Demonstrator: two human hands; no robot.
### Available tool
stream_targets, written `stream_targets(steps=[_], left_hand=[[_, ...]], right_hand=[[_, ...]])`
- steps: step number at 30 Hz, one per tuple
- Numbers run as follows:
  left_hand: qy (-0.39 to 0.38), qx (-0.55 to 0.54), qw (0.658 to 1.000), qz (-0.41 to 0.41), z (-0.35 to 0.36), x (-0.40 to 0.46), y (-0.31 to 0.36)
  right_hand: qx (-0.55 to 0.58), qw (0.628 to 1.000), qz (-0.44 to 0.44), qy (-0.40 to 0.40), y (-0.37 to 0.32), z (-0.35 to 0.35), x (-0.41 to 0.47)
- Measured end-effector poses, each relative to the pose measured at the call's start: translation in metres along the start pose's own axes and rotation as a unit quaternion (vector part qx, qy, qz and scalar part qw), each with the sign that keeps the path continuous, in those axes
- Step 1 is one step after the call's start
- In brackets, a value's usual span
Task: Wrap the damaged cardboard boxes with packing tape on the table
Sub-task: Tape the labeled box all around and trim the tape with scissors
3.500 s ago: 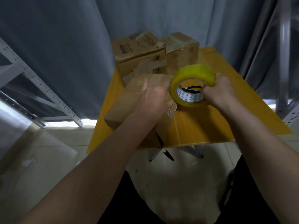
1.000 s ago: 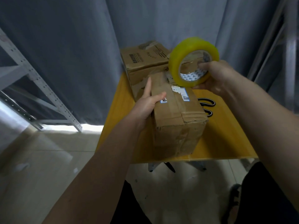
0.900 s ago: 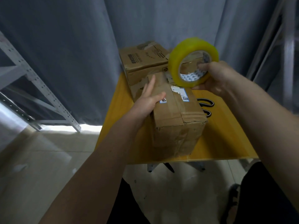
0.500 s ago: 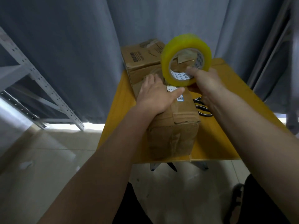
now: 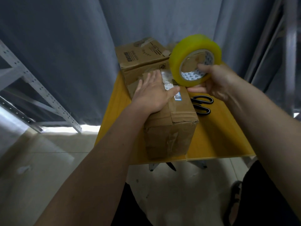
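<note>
box (image 5: pixel 172 121) runs lengthwise away; left hand (image 5: pixel 153 93) flat on it; right fingers (image 5: pixel 202 69) grip tape roll (image 5: pixel 195 60)

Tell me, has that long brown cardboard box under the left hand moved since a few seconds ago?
Yes. The long brown cardboard box has been turned on the yellow table; its short end now faces the near edge, uncovering the black scissors.

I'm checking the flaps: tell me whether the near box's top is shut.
Shut. The near box shows its top flaps flat under old tape, with the left hand pressing flat on them.
</note>
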State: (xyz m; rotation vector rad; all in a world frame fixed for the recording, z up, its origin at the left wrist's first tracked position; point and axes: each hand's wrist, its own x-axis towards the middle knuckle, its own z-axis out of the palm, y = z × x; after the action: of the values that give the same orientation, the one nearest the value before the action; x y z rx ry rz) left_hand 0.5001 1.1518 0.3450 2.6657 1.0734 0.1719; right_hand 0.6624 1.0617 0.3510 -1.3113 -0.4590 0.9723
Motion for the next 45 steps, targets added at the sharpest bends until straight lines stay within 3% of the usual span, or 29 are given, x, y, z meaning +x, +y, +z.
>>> stream_targets(steps=[5, 9, 13, 21, 26, 30, 38, 45], left_hand=[[-0.015, 0.01, 1.0, -0.008, -0.001, -0.004, -0.005], [-0.009, 0.015, 1.0, -0.006, -0.001, -0.005, -0.003], [-0.018, 0.02, 1.0, -0.012, -0.001, -0.003, -0.01], [-0.015, 0.027, 1.0, -0.003, 0.002, -0.002, -0.015], [-0.031, 0.017, 0.999, -0.004, 0.003, -0.003, -0.011], [-0.021, -0.007, 1.0, 0.009, 0.005, -0.005, -0.011], [0.023, -0.159, 0.987, 0.001, 0.001, -0.018, -0.046], [0.051, -0.277, 0.959, 0.002, -0.004, -0.03, -0.071]], right_hand=[[-0.115, 0.988, -0.078, 0.068, -0.003, 0.001, -0.006], [-0.145, 0.981, -0.079, 0.105, -0.001, 0.003, -0.007], [-0.219, 0.953, -0.131, 0.161, -0.005, -0.016, -0.005], [-0.033, 0.993, 0.049, 0.1, 0.055, -0.034, 0.013], [0.097, 0.984, 0.115, 0.1, 0.08, -0.03, 0.018], [0.261, 0.95, 0.16, 0.053, 0.1, -0.004, 0.007], [0.186, 0.972, 0.142, 0.01, 0.096, 0.033, -0.001], [0.11, 0.984, 0.116, 0.073, 0.067, 0.057, -0.005]])
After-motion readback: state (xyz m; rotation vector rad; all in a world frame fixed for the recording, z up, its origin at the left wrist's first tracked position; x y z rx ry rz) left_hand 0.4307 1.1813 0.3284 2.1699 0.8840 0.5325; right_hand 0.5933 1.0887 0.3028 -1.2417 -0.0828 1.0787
